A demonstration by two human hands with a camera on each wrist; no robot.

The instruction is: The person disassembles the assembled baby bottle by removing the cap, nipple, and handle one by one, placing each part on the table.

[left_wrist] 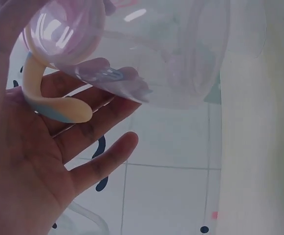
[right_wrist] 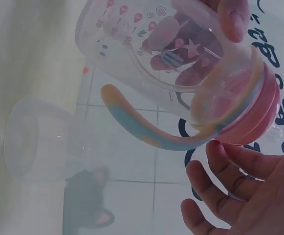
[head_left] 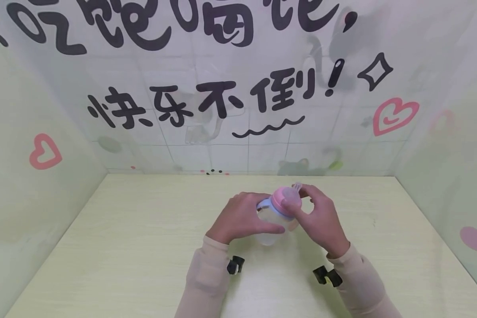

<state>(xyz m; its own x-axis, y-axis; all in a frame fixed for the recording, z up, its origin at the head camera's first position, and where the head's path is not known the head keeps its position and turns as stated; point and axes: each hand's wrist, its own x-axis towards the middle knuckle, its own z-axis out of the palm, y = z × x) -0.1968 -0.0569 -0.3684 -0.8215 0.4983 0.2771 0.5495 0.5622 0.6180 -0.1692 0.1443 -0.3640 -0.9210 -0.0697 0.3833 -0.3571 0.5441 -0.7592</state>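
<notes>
A clear straw cup (head_left: 267, 215) with a pink lid (head_left: 280, 198) is held tilted above the table, its lid toward the upper right. My left hand (head_left: 244, 216) grips the clear body, the thumb in front and the fingers behind. On the lid, my right hand (head_left: 322, 216) has its thumb at the front and its fingers at the far side. A clear spout or straw tip (head_left: 297, 187) sticks up from the lid. Printed measuring marks and a curved orange-and-blue handle (right_wrist: 156, 134) show in the right wrist view. Through the clear wall, left-hand fingers are visible.
A translucent cup-shaped cover (right_wrist: 39, 142) stands on the pale wooden table (head_left: 123, 247) in the right wrist view. A printed sheet with large black characters (head_left: 222, 97) forms the back wall. Side walls (head_left: 449, 154) enclose the table left and right. Black clips (head_left: 327, 277) sit by both wrists.
</notes>
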